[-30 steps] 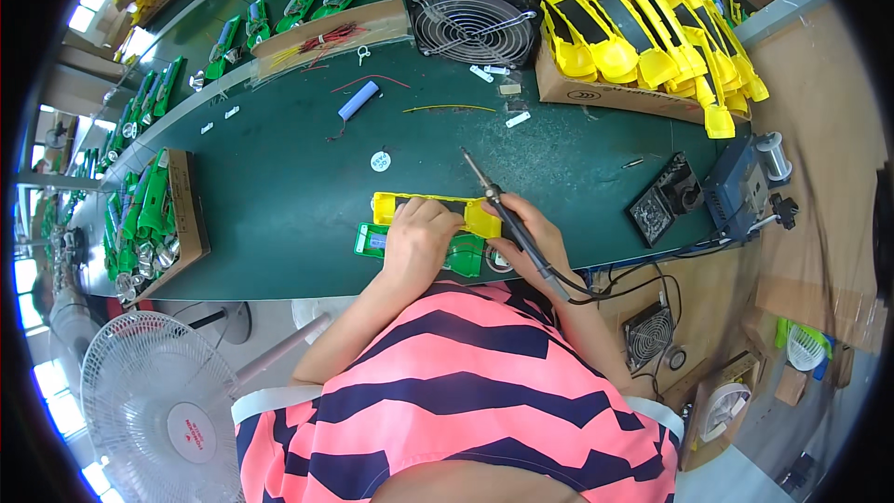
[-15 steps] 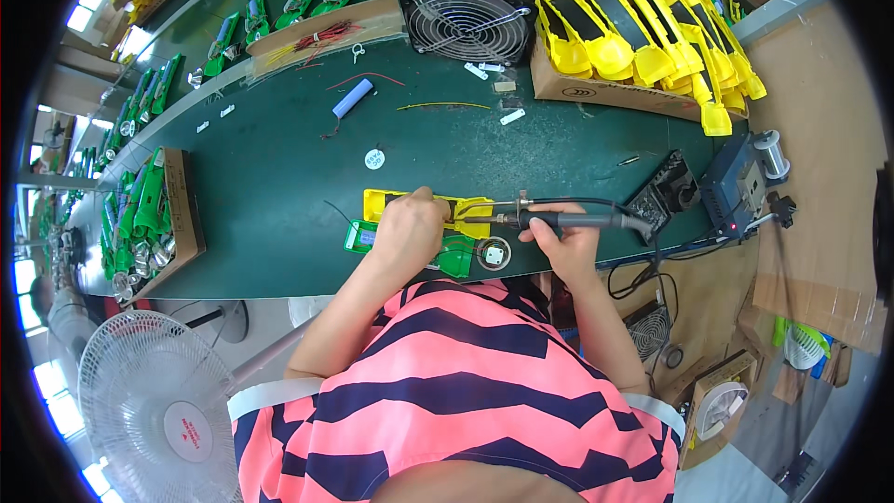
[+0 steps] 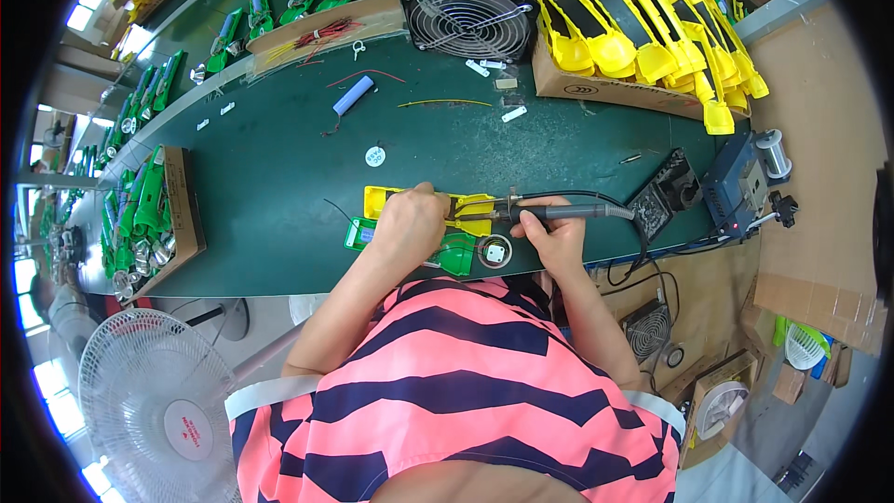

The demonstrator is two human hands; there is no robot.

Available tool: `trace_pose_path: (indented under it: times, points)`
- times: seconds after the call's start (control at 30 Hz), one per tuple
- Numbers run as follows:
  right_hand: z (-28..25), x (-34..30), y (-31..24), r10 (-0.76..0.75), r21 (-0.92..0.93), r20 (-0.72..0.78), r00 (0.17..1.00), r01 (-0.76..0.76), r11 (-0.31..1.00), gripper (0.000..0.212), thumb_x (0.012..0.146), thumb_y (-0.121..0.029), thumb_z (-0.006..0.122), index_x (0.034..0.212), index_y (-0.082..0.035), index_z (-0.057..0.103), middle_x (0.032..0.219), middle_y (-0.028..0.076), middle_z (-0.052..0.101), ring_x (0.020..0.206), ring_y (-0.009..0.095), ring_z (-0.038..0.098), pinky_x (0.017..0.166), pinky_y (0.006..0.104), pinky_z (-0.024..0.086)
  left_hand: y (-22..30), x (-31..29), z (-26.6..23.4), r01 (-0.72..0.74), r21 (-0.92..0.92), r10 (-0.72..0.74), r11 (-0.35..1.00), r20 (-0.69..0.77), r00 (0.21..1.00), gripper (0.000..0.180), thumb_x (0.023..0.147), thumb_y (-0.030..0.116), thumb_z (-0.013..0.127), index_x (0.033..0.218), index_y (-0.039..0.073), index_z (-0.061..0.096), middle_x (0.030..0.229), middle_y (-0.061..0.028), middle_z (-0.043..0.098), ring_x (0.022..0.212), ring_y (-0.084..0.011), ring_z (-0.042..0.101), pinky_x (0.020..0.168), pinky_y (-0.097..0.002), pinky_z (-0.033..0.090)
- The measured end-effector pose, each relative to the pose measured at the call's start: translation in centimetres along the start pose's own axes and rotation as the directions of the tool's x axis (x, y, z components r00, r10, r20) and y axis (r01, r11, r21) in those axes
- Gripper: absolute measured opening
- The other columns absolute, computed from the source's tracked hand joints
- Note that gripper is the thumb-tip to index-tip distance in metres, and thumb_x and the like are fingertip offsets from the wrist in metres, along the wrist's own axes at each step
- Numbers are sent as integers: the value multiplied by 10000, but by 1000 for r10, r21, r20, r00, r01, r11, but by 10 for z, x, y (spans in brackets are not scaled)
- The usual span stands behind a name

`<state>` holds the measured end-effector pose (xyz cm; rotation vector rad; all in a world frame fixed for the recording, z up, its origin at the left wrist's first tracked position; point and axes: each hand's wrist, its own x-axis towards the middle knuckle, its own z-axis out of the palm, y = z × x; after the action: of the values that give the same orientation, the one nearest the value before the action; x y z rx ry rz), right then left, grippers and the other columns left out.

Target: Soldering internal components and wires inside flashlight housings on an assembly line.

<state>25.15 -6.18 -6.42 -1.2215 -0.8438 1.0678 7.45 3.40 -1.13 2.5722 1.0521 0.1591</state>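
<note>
My right hand (image 3: 559,240) is closed round the dark handle of a soldering iron (image 3: 568,211), whose front end points left over a yellow plastic casing (image 3: 479,224). Curled over the middle of that casing is my left hand (image 3: 412,225); its fingers are closed near the iron's tip, and what they pinch is hidden. A green plastic casing (image 3: 456,255) with a blue cell at its left end lies just nearer to me, partly under my left wrist. Beside its right end sits a round silver reflector (image 3: 494,251) with a white square centre.
A box of yellow casings (image 3: 633,99) stands back right, next to a black fan (image 3: 470,23). At right are an iron stand (image 3: 666,196) and a blue soldering station (image 3: 731,188). A box of green casings (image 3: 186,210) is at left. A blue cell (image 3: 354,96) lies mid-table.
My right hand and the soldering iron have shifted slightly left, further over the yellow casing. My left hand has stayed nearly still.
</note>
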Motion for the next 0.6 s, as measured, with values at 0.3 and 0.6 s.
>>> trace_pose_path:
  times: [0.3,0.6]
  points:
    - [-2,-10,-8,-51,72,-69,996,56,996,133,779,-20,571,880,55,532,784,117,595,625,136,604,566,226,498,-1,0,4,27,-22,-27,999,-20,999,78,654,24,534,668,15,610,678,-152,538,620,-310,555,586,-381,453]
    - [23,-27,-11,-286,-415,198,937,345,842,522,672,-104,679,1119,-18,424,968,118,592,1011,310,515,994,418,276,3,1,3,6,61,-6,998,4,1000,53,615,33,548,635,11,593,680,-159,548,623,-287,584,592,-350,476]
